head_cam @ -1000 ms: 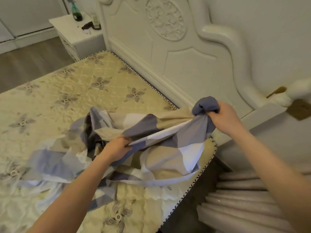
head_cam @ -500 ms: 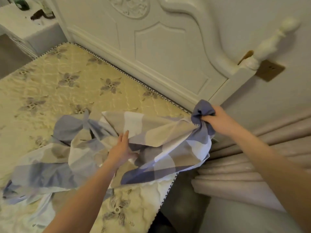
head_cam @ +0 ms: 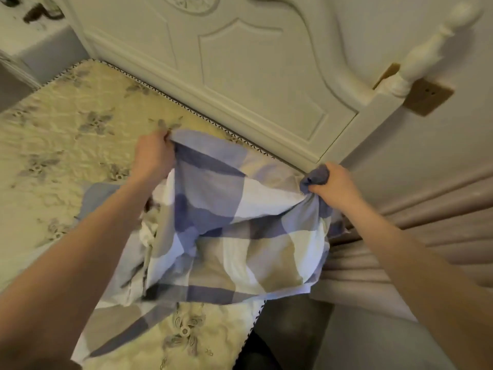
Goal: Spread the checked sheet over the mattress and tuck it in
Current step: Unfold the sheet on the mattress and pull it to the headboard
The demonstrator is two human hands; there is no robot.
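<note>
The checked sheet [head_cam: 229,222], in blue, white and beige squares, lies bunched over the near right corner of the yellow quilted mattress [head_cam: 58,145]. My left hand [head_cam: 153,156] grips the sheet's top edge out on the mattress, close to the headboard. My right hand [head_cam: 329,184] is closed on a blue corner of the sheet, right at the mattress corner below the headboard post. Between both hands the cloth is stretched, and the rest sags toward me and trails off to the lower left.
The white carved headboard [head_cam: 240,62] runs along the far side, with a turned post [head_cam: 426,54] at its right end. A white nightstand [head_cam: 32,36] stands at the upper left. Pleated curtain fabric [head_cam: 416,222] hangs to the right of the bed, and a brown wall socket [head_cam: 428,96] sits behind the post.
My left hand has moved up the sheet toward the headboard and now grips its top edge. My right hand has carried its corner down to the mattress corner. The sheet is drawn flatter.
</note>
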